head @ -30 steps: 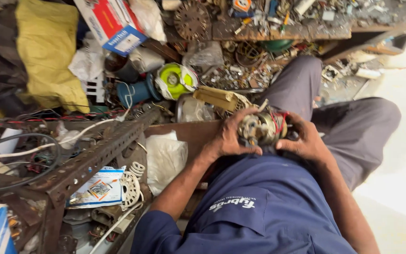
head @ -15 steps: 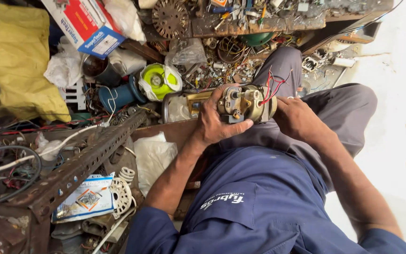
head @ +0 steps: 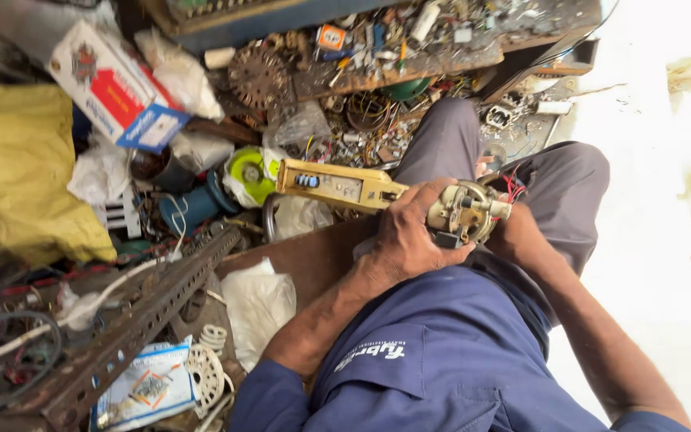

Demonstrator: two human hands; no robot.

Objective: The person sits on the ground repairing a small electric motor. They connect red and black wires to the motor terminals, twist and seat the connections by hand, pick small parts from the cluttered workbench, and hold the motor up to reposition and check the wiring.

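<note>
gripping fingers (head: 421, 210) of both hands around round beige motor part (head: 464, 213)

A yellow cloth (head: 21, 172) is lying at left beside a red, white and blue carton (head: 113, 88). A perforated steel angle bar (head: 133, 324) is slanting across scattered scrap.

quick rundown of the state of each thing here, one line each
left hand: wrapped around the motor part
right hand: gripping the motor part from the other side
motor part: held up over the lap, red wires loose
yellow panel: lying flat
red and blue box: closed, tilted
</note>
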